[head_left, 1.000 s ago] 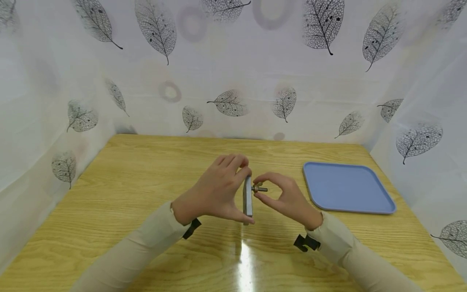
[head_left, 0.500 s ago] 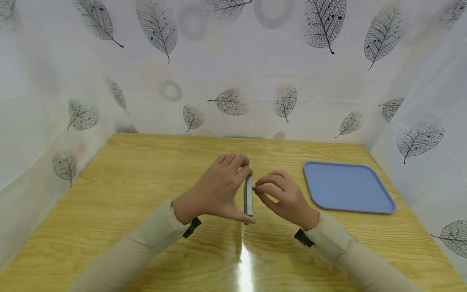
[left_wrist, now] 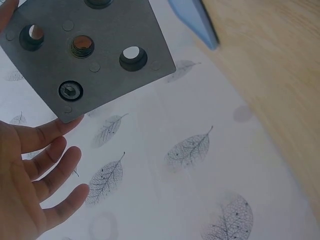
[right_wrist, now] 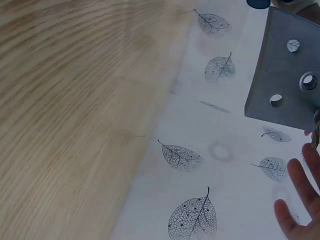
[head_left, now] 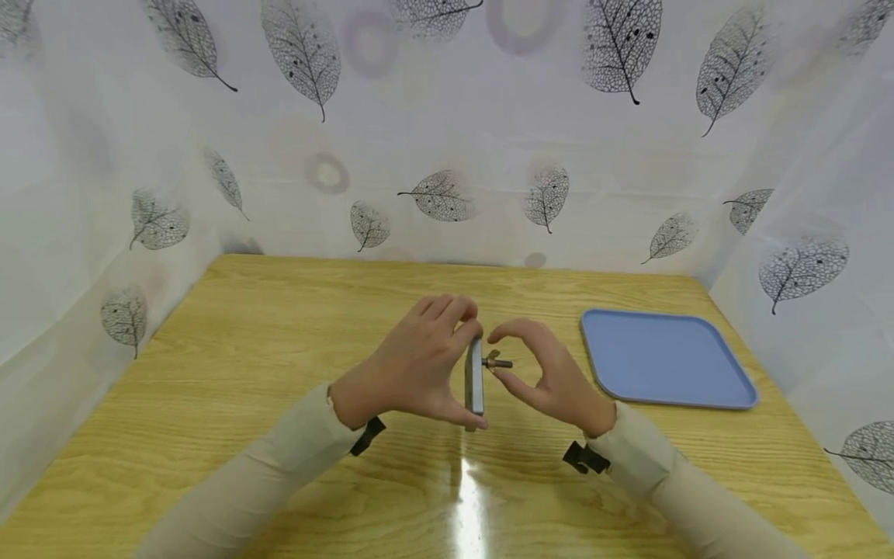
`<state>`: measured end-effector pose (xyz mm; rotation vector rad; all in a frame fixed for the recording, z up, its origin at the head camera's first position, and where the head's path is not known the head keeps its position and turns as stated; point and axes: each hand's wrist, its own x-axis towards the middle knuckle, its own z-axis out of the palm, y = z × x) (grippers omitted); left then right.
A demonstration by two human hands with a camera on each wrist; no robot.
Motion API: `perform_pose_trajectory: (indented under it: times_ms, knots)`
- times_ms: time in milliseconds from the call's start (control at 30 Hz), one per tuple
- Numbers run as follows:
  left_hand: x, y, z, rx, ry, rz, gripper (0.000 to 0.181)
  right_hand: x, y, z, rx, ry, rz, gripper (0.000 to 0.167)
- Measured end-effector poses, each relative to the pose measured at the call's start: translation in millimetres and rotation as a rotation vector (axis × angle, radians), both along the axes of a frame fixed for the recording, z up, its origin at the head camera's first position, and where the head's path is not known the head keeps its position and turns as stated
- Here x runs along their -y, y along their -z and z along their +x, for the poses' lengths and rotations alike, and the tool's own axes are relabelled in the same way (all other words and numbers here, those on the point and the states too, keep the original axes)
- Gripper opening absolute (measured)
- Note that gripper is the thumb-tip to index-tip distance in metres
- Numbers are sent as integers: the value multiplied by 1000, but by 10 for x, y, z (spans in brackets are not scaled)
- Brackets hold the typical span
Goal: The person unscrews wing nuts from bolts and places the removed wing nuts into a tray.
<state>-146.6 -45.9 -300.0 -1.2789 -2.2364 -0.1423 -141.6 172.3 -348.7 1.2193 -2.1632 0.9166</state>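
My left hand [head_left: 412, 365] grips a square grey metal plate [head_left: 475, 380] by opposite edges, thumb below and fingers above, holding it edge-on over the table. Several round holes pierce the plate [left_wrist: 107, 37] in the left wrist view, and a socket-head bolt [left_wrist: 70, 90] sits in one of them. On the right face, the bolt's threaded shank [head_left: 506, 364] sticks out with a brass wing nut [head_left: 493, 359] on it. My right hand [head_left: 552, 376] is beside the wing nut, thumb and index finger spread around it. The index fingertip is clear of it; the thumb tip is at its lower side.
A blue tray [head_left: 667, 361] lies on the right of the wooden table [head_left: 293, 318]. White curtains with a leaf print [head_left: 447, 241] stand behind the table and along both sides. Black straps with camera mounts [head_left: 585, 458] sit at the wrists.
My right fingers closed over the wing nut half a second ago, hiding it, and have now spread apart, showing it again. The left hand and the plate have stayed in place.
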Motion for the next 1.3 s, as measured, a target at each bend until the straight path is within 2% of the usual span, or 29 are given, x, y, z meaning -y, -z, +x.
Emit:
perform_pose_trajectory:
  times_ms: [100,200,300,400,467,567,633,800,933,1167,1233,1300]
  knots:
    - [-5,-3,0,3,-1,0,90,-7,-32,10,137,11,5,29]
    - [-6,-6,1,3,-1,3,90,-7,-50,17,207,7,13,25]
    - [-9,-10,0,1,0,2,90,-10,-43,17,229,3,9,24]
    - [-8,-3,0,6,-2,-3,90,-10,-31,21,215,8,1,24]
    - [-5,2,0,10,-4,-5,90,-12,-24,24,192,19,-2,25]
    - [-6,10,-2,14,-3,-3,90,-6,-14,21,113,24,-9,20]
    - [-7,13,-4,14,-1,-1,90,2,-6,13,27,23,-10,18]
    - [-15,12,-12,9,-1,2,90,33,6,-12,-250,19,-24,19]
    - [-19,10,-11,12,-1,4,89,48,14,-27,-385,24,-30,18]
    - [-18,-2,-1,24,-1,-6,88,55,19,-24,-500,37,-10,17]
    - [-18,-2,-1,24,1,-6,88,48,23,-26,-483,22,-7,18]
    - [-17,1,-2,22,3,-7,89,34,28,-30,-422,-1,-15,22]
